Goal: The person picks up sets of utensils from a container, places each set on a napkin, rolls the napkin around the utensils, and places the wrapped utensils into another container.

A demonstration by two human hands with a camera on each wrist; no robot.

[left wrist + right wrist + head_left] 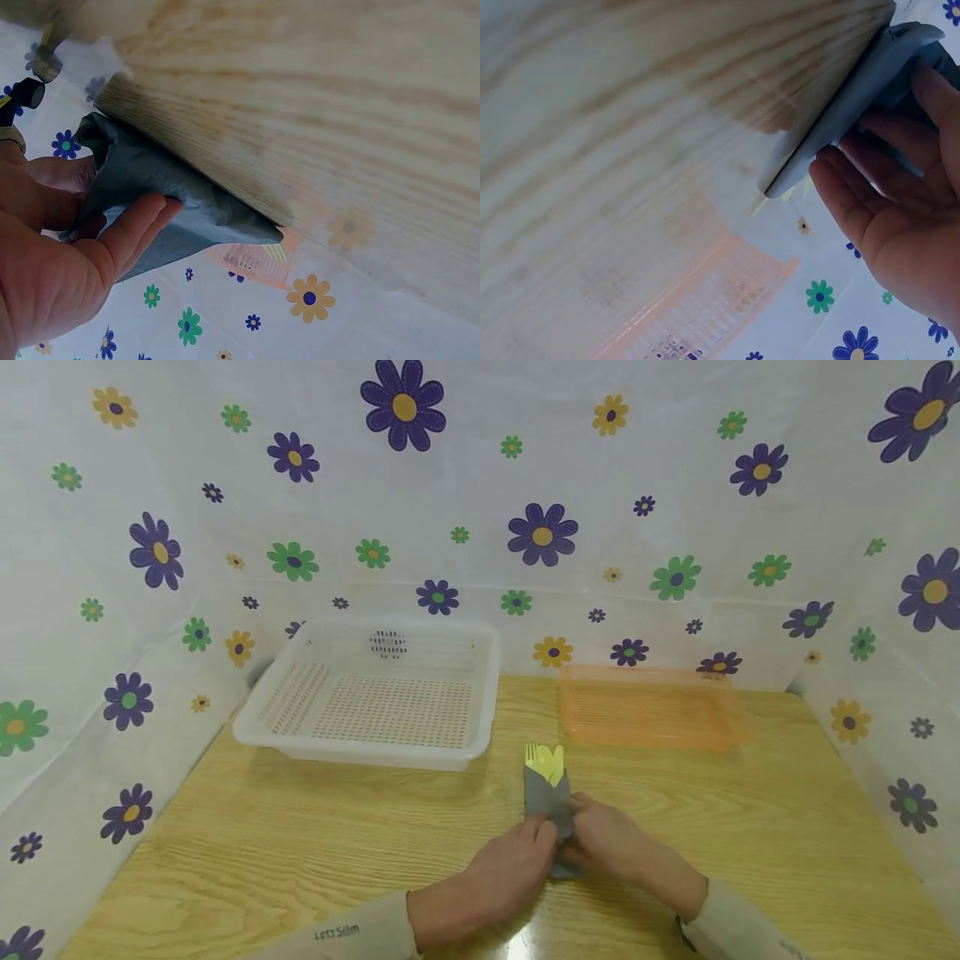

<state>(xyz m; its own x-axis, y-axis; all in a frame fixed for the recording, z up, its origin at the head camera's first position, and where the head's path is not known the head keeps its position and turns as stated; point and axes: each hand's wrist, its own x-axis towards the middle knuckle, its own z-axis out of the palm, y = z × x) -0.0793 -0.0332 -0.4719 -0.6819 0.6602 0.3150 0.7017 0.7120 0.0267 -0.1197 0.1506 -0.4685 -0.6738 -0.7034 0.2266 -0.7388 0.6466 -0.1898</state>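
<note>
A grey napkin lies on the table, folded around yellow cutlery. A fork, a spoon and a knife stick out of its far end; their lower parts are hidden in the cloth. My left hand grips the napkin's lower left part, with fingers along the cloth in the left wrist view. From the other side, my right hand holds the right edge, its fingers bent against the cloth in the right wrist view. A loose lower end of the napkin shows beneath the hands.
A white perforated basket stands at the back left of the wooden table. An orange basket is at the back right. A flower-printed white sheet encloses the back and sides.
</note>
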